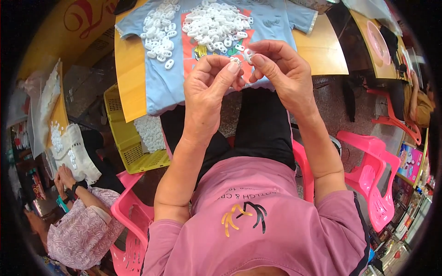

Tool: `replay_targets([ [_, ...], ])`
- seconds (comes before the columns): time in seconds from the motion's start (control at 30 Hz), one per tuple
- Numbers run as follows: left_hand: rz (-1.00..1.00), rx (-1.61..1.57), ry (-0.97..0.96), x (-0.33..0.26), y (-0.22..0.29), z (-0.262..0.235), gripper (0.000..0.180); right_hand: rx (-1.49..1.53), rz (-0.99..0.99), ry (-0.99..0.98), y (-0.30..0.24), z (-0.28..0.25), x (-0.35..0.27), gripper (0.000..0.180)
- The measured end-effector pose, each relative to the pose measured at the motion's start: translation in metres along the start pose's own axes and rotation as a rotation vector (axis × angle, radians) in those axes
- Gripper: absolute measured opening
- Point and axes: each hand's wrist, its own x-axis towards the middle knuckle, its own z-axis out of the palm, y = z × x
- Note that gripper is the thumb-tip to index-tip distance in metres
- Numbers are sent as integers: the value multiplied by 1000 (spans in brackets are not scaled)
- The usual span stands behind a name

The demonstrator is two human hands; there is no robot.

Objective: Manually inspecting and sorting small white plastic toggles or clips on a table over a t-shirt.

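Both hands are raised close together over the near edge of a blue T-shirt (159, 87) spread on the table. Between the thumb and fingers of my right hand (287, 69) is a small white plastic piece with holes (249, 55). My left hand (209, 83) pinches a small whitish item (235, 60), too small to name, right beside that piece. A large pile of white oval plastic pieces with holes (214, 23) lies beyond my hands on the shirt. To its left is a second, narrower heap of similar pieces (159, 32).
A yellow crate (131, 149) holding a mass of small white pieces stands left of my legs. Pink plastic chairs (370, 170) stand at both sides. Another person (85, 221) works at the left over a pale cloth. A pink basin (377, 43) rests on the right-hand table.
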Motion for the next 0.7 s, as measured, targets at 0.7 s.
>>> replay_targets([
  [0.7,12,86,87,-1,1,1,11,-147,-37,26,2,5,-1,24],
])
